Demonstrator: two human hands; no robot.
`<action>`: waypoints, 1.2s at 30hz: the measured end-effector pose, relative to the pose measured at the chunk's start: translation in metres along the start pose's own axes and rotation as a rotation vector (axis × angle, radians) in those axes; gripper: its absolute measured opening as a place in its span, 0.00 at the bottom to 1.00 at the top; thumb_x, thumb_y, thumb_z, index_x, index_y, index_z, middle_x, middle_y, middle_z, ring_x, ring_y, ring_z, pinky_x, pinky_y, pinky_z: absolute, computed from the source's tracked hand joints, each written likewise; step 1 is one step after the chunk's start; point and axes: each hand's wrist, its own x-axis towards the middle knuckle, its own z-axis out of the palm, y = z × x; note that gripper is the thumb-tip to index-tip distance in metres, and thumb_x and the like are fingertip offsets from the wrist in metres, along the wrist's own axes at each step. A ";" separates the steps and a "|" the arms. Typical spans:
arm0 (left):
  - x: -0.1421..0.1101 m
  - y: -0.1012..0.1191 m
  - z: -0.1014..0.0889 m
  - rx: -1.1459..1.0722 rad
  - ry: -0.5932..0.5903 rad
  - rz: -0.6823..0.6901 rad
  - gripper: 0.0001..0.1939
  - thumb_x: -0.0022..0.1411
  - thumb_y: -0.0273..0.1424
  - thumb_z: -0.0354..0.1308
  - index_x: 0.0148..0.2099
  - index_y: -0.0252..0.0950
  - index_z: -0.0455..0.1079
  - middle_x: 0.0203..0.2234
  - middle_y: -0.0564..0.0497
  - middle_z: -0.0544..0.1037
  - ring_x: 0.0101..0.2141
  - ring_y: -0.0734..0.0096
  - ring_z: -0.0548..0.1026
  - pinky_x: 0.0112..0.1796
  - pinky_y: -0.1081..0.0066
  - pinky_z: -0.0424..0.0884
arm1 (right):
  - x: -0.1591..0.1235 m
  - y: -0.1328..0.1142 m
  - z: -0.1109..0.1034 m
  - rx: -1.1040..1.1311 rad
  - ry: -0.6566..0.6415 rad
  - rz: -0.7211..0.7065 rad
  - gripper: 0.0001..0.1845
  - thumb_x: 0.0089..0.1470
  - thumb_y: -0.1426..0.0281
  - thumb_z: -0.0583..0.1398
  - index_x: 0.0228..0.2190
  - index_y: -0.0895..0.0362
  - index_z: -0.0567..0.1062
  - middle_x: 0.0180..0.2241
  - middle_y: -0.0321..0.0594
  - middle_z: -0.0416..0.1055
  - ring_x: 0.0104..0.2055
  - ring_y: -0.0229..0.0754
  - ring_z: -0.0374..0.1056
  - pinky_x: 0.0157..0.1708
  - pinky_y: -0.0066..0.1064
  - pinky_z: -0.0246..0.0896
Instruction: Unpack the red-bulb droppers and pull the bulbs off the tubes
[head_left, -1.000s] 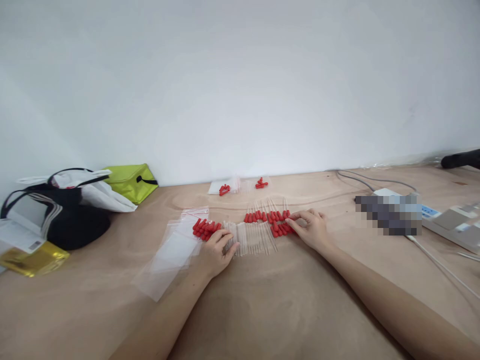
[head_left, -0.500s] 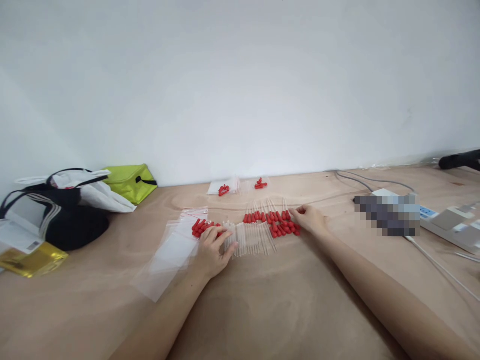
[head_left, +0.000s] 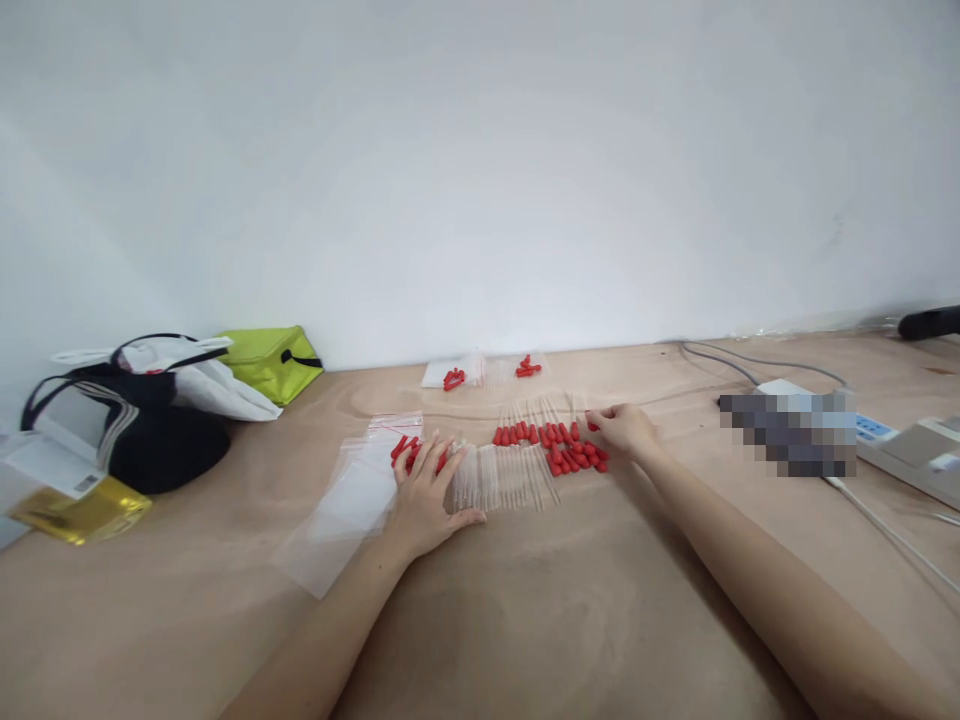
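Observation:
My left hand [head_left: 424, 500] lies with fingers spread over a pile of red rubber bulbs [head_left: 401, 447], partly hiding them. Beside its thumb is a row of thin clear glass tubes [head_left: 510, 478]. My right hand [head_left: 624, 428] pinches a dropper by its red bulb [head_left: 592, 424], at the right end of a row of droppers with red bulbs [head_left: 516, 434]. The bulbs in that row point towards me and the clear stems point to the wall. Just below lies a heap of droppers [head_left: 577, 457] with red bulbs; their stems are hard to make out.
Clear zip bags [head_left: 346, 500] lie left of my left hand. Two small bags with red pieces [head_left: 454, 379] are near the wall. A black bag [head_left: 169, 445] and a lime-green bag [head_left: 270, 365] stand left. A power strip [head_left: 911, 455] and cables are at right.
My left hand has spread its fingers wider over the red bulbs. A red bulb now shows in my right fingertips, slightly right of the row. The whole view has shifted a little.

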 end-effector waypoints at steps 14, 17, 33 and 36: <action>0.000 0.014 -0.006 -0.107 0.192 0.085 0.24 0.55 0.43 0.52 0.51 0.36 0.62 0.44 0.42 0.71 0.49 0.55 0.64 0.50 0.54 0.49 | -0.102 -0.010 0.014 0.111 0.190 -1.020 0.06 0.49 0.68 0.56 0.25 0.55 0.71 0.22 0.33 0.71 0.30 0.37 0.64 0.41 0.36 0.45; 0.003 0.032 -0.007 -0.181 0.179 0.183 0.14 0.58 0.38 0.52 0.45 0.41 0.68 0.39 0.48 0.75 0.45 0.61 0.68 0.50 0.55 0.49 | -0.113 -0.011 0.020 0.098 0.170 -1.129 0.04 0.50 0.70 0.55 0.27 0.55 0.71 0.21 0.32 0.69 0.29 0.35 0.62 0.40 0.35 0.44; 0.001 0.052 -0.009 -0.268 0.180 0.197 0.09 0.60 0.27 0.49 0.30 0.39 0.69 0.24 0.56 0.76 0.35 0.71 0.72 0.51 0.56 0.45 | -0.119 -0.015 0.029 0.001 0.222 -1.176 0.06 0.51 0.67 0.57 0.27 0.52 0.74 0.23 0.33 0.68 0.31 0.37 0.58 0.46 0.42 0.38; 0.000 0.052 -0.010 -0.267 0.186 0.194 0.09 0.60 0.27 0.49 0.30 0.40 0.69 0.24 0.57 0.76 0.35 0.71 0.72 0.50 0.56 0.45 | -0.119 -0.015 0.027 -0.002 0.199 -1.190 0.07 0.51 0.67 0.56 0.26 0.53 0.74 0.22 0.33 0.67 0.31 0.37 0.58 0.46 0.43 0.38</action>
